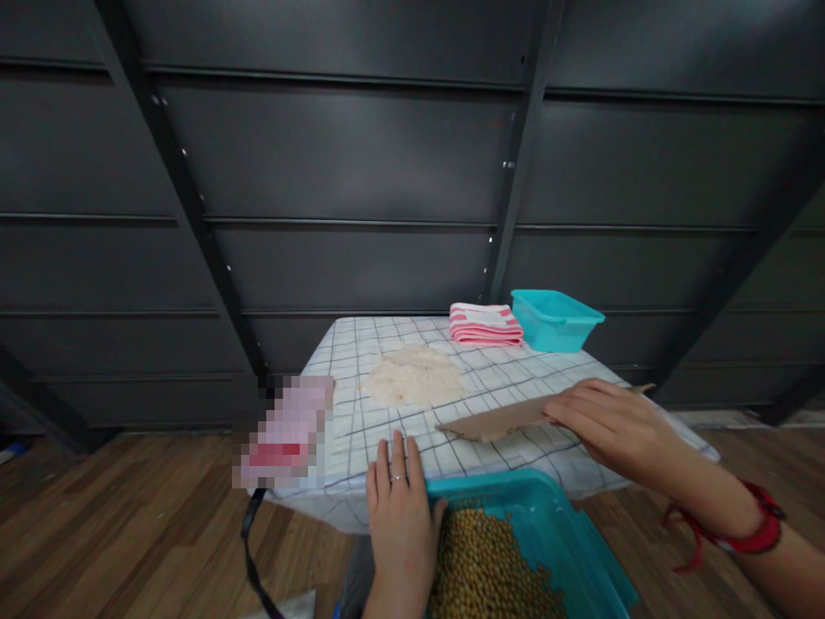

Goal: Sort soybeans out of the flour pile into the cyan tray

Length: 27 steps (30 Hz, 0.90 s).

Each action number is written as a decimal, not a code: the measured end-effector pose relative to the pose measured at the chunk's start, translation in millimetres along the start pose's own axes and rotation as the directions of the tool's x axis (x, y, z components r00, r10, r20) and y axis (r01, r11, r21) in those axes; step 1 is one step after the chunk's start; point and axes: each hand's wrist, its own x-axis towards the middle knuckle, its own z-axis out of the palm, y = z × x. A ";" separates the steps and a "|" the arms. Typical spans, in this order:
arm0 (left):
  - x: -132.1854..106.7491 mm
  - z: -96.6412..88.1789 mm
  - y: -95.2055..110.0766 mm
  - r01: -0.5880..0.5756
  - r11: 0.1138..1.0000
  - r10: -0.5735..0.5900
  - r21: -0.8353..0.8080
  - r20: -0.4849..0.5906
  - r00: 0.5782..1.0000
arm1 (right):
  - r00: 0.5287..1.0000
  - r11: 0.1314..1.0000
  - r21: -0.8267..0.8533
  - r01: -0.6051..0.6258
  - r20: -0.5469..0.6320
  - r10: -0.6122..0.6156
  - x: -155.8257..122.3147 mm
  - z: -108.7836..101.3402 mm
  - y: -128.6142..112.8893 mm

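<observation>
My right hand (602, 421) grips a torn piece of brown cardboard (496, 419), its long edge low over the checked cloth on the table. My left hand (400, 516) lies with fingers stretched out at the table's front edge, a ring on one finger. Its thumb is by the rim of a teal plastic tub (580, 533). Inside the tub are many small round greenish-brown beans or peas (483, 563), heaped toward the left. Beyond the hands, a flat pile of pale, fine-looking material (416, 376) is spread on the cloth; its kind is unclear.
The table wears a white checked cloth (351, 344). At the back right are a folded pink-and-white striped towel (485, 327) and a turquoise plastic basin (558, 322). A pixelated pink item (293, 425) with a black strap (250, 542) lies at the left edge. Dark panels (348, 146) stand behind.
</observation>
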 end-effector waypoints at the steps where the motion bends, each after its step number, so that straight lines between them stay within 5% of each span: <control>1: 0.3 -0.1 0.3 0.004 1.000 -0.004 -0.004 0.001 1.000 | 1.000 1.000 -0.013 0.006 0.002 -0.006 -0.4 4.3 -1.0; 12: -3.5 7.4 -5.1 -0.046 0.999 0.047 0.025 -0.031 0.998 | 0.998 0.996 -0.086 -0.021 -0.066 0.016 10.5 54.1 7.8; 27: -3.4 5.8 -4.2 -0.041 0.999 0.041 0.027 -0.025 0.999 | 0.996 0.993 -0.101 -0.061 -0.074 0.054 17.5 69.2 24.9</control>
